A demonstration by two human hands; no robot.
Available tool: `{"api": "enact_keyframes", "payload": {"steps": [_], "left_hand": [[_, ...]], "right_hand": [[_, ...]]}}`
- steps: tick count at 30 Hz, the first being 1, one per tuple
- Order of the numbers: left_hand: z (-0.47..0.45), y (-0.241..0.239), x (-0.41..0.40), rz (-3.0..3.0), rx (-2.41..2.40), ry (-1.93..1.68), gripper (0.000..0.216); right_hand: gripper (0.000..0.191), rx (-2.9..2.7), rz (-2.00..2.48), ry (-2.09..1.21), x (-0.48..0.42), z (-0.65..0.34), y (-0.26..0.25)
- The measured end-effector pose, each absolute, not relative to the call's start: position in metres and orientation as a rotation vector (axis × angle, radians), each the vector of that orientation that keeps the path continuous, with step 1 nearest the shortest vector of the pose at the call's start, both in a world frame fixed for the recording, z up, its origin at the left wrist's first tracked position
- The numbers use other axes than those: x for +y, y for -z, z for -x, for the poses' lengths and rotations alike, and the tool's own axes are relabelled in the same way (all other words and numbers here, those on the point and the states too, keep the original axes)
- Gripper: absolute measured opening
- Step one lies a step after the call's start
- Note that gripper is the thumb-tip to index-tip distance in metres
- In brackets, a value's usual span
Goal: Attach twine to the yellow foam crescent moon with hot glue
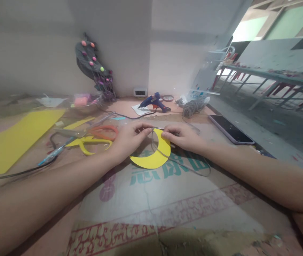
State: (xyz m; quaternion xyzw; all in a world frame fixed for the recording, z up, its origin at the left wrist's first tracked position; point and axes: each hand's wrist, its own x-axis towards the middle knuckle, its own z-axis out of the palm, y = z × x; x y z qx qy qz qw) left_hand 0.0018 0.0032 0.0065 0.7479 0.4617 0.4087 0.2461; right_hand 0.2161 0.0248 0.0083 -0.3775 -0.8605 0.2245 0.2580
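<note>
A yellow crescent moon cutout (pixel 153 160) lies on the printed cardboard sheet (pixel 180 199), its upper tip between my two hands. My left hand (pixel 136 135) pinches a thin grey yarn (pixel 191 170) at that tip, thumb against fingers. On the other side my right hand (pixel 179 136) is closed on the crescent's upper right edge, its fingertips partly hidden. The yarn loops down across the crescent and curls out to the right over the cardboard.
Scissors with orange and yellow handles (pixel 108 132) lie left of my left hand, near yellow sheet material (pixel 20 138). Behind are a blue glue gun (pixel 155 102), a grey yarn bundle (pixel 194 107) and a decorated dark crescent (pixel 88 58). A phone (pixel 231 129) lies at right.
</note>
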Motion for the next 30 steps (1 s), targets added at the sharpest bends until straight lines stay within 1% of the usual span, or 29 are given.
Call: {"api": "enact_keyframes", "payload": {"steps": [12,19,30], "left_hand": [[-0.0009,-0.0053,0.0045,-2.024,1.256,-1.104,0.024],[-0.0011,-0.0028,0.0049,-2.002,1.230,-1.107,0.028],[-0.0013,-0.0048,0.0029,-2.037,1.243,-1.131,0.021]], "right_hand": [[0.032,-2.352,1.026,-0.580,0.0248,-0.2157,-0.0092],[0.033,-2.344,1.039,-0.609,0.0254,-0.2160,-0.0077],[0.032,-2.353,1.062,-0.597,0.0246,-0.2152,-0.0099]]}}
